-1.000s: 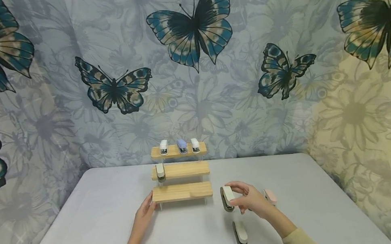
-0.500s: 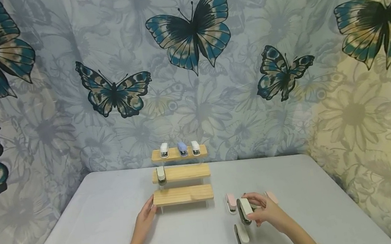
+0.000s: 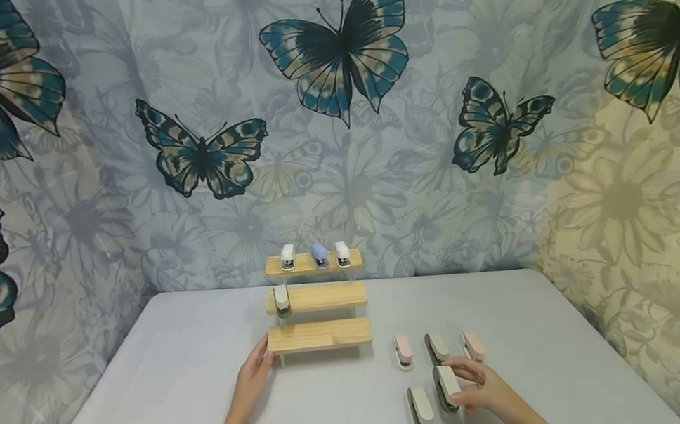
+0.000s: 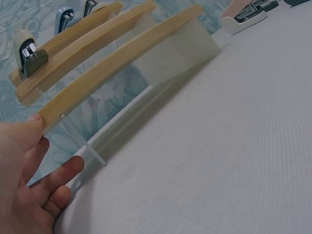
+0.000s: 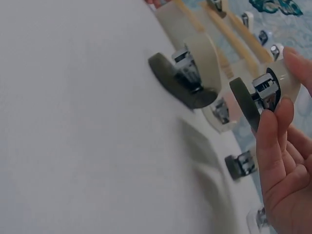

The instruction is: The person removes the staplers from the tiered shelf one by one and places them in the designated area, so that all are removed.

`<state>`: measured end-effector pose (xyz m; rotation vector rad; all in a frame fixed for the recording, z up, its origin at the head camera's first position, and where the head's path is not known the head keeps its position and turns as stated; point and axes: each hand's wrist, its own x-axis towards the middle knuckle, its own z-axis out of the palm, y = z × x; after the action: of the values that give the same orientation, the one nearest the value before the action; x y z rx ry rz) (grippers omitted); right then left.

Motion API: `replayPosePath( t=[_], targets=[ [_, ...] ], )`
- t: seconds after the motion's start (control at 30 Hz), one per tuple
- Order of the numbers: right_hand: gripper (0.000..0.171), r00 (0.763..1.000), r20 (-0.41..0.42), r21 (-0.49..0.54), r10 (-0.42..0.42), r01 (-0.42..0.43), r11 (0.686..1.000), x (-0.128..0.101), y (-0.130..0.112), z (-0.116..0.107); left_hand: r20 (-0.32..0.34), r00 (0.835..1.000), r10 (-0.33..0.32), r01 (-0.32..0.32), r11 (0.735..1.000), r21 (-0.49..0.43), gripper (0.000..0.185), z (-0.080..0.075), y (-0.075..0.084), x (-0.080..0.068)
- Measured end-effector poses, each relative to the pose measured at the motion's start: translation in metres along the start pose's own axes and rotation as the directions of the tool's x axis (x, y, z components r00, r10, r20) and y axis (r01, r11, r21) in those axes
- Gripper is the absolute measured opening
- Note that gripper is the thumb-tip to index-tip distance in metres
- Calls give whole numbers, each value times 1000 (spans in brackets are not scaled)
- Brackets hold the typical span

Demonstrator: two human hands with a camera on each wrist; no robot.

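My right hand [image 3: 484,389] pinches a cream and dark green mini stapler [image 3: 447,388] between thumb and fingers. In the right wrist view this held stapler [image 5: 243,97] is apart from the table, with shadows below. A similar cream stapler [image 3: 421,411] lies just left of it. Behind the hand are a pink stapler [image 3: 403,351], another cream one [image 3: 436,347] and a second pink one [image 3: 473,345]. My left hand [image 3: 252,380] holds the left end of the lowest board of a three-tier wooden display stand [image 3: 319,335], its thumb against the board's end in the left wrist view.
On the stand's top tier sit a white stapler [image 3: 288,257], a blue-violet stapler [image 3: 320,255] and another white stapler [image 3: 342,253]. A cream stapler [image 3: 281,301] stands at the left of the middle tier. Butterfly-printed cloth [image 3: 354,168] hangs behind the white table [image 3: 201,328].
My right hand has carried the cream stapler from beside the stand towards the right and nearer to me, uncovering the staplers behind. My left hand has stayed at the stand.
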<state>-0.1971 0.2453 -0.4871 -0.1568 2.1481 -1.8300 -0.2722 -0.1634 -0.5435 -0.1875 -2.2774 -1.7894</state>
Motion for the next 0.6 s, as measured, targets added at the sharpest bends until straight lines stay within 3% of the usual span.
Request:
replayPosePath(
  t=[0.17,0.43,0.6],
  targets=[
    [57,998,-59,-44,31,-34,998,-3,11,-4,14,999,30,-29,999,-15,48,-1,2,2],
    [60,997,-73,-106,37,-45,993,-7,17,-3,2,1000,5,-5,999,-37,48,-1,3,0],
    [64,991,-109,-122,82,-95,988,-11,14,0,-4,1000,-23,22,999,-31,49,2,3,0]
  ],
)
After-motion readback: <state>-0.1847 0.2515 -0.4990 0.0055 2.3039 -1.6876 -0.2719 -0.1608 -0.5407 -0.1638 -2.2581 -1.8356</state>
